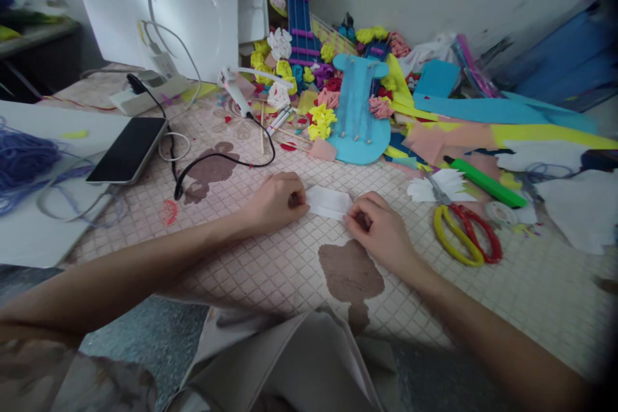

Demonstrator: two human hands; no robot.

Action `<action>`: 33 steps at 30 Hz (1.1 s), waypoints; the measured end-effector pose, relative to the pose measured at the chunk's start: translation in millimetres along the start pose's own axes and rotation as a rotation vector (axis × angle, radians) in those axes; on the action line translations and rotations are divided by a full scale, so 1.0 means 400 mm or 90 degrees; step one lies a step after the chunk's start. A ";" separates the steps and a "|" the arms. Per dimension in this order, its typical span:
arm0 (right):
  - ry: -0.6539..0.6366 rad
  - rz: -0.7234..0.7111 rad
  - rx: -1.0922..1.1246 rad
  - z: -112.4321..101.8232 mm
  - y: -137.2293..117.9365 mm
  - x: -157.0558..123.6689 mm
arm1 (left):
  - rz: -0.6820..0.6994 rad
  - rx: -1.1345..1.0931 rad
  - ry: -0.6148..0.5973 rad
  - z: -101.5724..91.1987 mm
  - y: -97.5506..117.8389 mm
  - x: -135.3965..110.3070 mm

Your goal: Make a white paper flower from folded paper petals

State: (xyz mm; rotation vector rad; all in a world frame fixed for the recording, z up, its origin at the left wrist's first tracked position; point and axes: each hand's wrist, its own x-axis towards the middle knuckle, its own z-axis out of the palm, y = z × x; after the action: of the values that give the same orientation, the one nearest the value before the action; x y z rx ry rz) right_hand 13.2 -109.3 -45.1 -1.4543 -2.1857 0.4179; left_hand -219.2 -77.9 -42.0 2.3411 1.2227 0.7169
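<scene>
A small folded piece of white paper (pixel 329 202) lies on the patterned mat (pixel 270 257) between my two hands. My left hand (pixel 277 201) pinches its left end with fingers curled closed. My right hand (pixel 381 228) pinches the right end the same way. Both forearms rest low over the mat, and the paper stays flat against it.
Red-and-yellow scissors (pixel 463 232), a green marker (pixel 485 181) and cut white paper (pixel 437 185) lie to the right. A blue foam guitar shape (pixel 357 119) with paper flowers sits behind. A black phone (pixel 129 149), a black cable (pixel 217 161) and purple yarn (pixel 22 161) are at left.
</scene>
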 end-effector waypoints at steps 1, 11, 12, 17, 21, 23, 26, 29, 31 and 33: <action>0.004 0.003 0.001 0.000 -0.001 -0.001 | -0.005 -0.002 0.003 0.000 0.001 -0.001; -0.020 -0.018 0.033 -0.008 -0.004 0.002 | -0.003 -0.026 -0.014 -0.004 0.010 -0.009; -0.013 -0.015 0.027 -0.006 -0.008 0.004 | -0.013 -0.011 -0.018 -0.004 0.016 -0.007; 0.020 0.017 -0.055 0.009 -0.028 0.011 | -0.071 0.108 -0.017 0.008 0.048 0.009; 0.009 0.032 -0.065 0.010 -0.028 0.006 | -0.064 0.150 -0.009 0.021 0.048 0.008; 0.004 0.030 -0.045 0.006 -0.024 0.001 | -0.056 0.118 0.005 0.022 0.038 0.002; 0.019 0.030 -0.011 0.001 -0.016 -0.006 | -0.054 0.061 0.039 0.019 0.020 -0.007; 0.047 0.040 0.022 -0.001 -0.009 -0.010 | -0.054 0.030 0.077 0.017 0.008 -0.009; 0.060 0.046 0.035 -0.001 -0.005 -0.009 | -0.054 0.019 0.098 0.017 0.003 -0.007; 0.057 0.041 0.041 -0.002 -0.001 -0.008 | -0.053 0.013 0.101 0.016 -0.001 -0.006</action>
State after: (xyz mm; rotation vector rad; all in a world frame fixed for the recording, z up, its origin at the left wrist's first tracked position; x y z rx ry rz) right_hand 14.4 -112.5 -45.0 -1.4827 -2.0416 0.4337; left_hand -216.5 -80.3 -47.8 2.2714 1.3919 0.8787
